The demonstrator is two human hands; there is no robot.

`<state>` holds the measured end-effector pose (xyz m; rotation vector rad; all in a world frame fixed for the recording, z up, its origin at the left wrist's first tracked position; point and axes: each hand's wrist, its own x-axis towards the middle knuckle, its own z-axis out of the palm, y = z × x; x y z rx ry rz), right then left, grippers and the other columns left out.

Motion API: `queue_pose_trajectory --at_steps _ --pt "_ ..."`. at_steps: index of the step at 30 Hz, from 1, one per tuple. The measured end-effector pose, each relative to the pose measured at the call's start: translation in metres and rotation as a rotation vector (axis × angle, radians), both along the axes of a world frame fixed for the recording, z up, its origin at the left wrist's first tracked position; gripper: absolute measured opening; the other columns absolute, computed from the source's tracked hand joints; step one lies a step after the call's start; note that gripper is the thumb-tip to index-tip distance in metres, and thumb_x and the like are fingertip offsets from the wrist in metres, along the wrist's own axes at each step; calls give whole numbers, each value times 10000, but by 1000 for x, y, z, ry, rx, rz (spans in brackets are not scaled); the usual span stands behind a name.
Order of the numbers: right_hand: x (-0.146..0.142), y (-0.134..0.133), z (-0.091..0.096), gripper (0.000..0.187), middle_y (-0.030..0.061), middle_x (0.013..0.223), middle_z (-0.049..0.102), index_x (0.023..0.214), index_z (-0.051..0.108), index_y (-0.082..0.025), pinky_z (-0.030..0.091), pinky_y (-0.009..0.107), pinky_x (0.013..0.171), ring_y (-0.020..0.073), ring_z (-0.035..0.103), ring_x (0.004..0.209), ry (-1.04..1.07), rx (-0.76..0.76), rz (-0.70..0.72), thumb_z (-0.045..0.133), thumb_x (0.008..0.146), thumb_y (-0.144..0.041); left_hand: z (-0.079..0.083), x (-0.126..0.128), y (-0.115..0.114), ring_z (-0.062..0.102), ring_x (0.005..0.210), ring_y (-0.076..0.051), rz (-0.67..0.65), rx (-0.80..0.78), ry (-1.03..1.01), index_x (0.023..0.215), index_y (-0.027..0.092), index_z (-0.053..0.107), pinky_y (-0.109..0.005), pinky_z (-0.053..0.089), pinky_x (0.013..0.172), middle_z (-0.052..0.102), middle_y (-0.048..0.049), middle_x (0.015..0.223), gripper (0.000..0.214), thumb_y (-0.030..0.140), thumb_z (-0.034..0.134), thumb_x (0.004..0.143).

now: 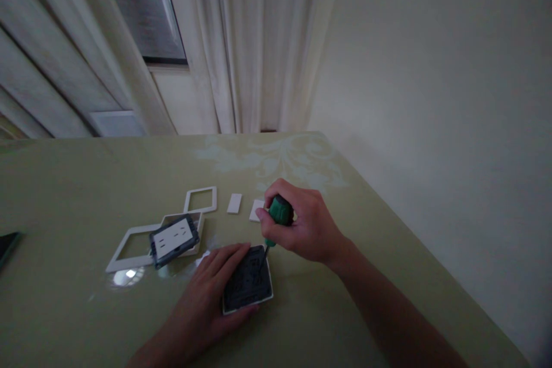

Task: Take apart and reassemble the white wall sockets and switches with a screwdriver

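Note:
My right hand [302,219] is wrapped round the green and black handle of a screwdriver [280,211]. Its shaft slants down to the dark inner face of a square wall switch panel [248,283] with a white rim. Whether the tip touches the panel I cannot tell. My left hand [219,287] grips that panel from the left, thumb along the near edge and fingers over the far left corner. Just beyond the screwdriver lies a small white piece [256,210], partly hidden by my right hand. Another white rectangular piece [234,203] is to its left.
Left of my hands, a socket module [175,238] with a white face and dark frame leans over white frames [125,265]. A thinner white frame [200,190] lies behind. A dark object [7,246] sits at the far left. The table's right edge runs along the wall [431,126].

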<state>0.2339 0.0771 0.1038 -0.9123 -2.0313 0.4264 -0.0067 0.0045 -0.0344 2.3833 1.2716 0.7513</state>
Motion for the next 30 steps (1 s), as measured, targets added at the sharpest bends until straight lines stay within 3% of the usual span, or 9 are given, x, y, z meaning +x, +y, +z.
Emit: queue_pose_trajectory --at_steps 17,22,24,28,30 --pt "0 -1 0 107 -55 745 606 900 582 -236 403 226 635 101 485 607 -41 39 7 689 911 -243 0 0 0 627 1346 -369 -7 -26 12 1630 382 365 -537 566 1112 610 -84 1541 895 406 833 868" --pt "-1 -7 4 98 -29 811 643 928 573 -236 431 237 669 121 549 676 -64 63 148 669 916 -219 -1 0 0 626 1335 -378 -12 22 16 1639 383 335 -530 574 1096 612 -105 1520 918 425 839 873" --pt "0 -10 8 103 -3 901 675 996 583 -233 468 244 730 138 605 762 -93 26 226 644 919 -202 1 1 0 634 1321 -380 -20 31 4 1638 372 340 -522 581 1084 623 -107 1504 914 444 837 875" --pt "0 -17 16 336 77 1180 712 1286 527 -215 515 302 904 188 678 1005 -194 -31 256 566 955 -172 3 2 0 627 1330 -375 -26 8 -4 1626 360 357 -534 571 1091 625 -102 1499 882 439 830 886" --pt "0 -20 18 286 83 1138 736 1263 543 -202 514 312 850 210 696 985 -265 29 202 573 979 -227 2 2 -1 626 1324 -373 -34 5 -4 1622 352 361 -544 563 1094 626 -109 1489 865 436 825 897"
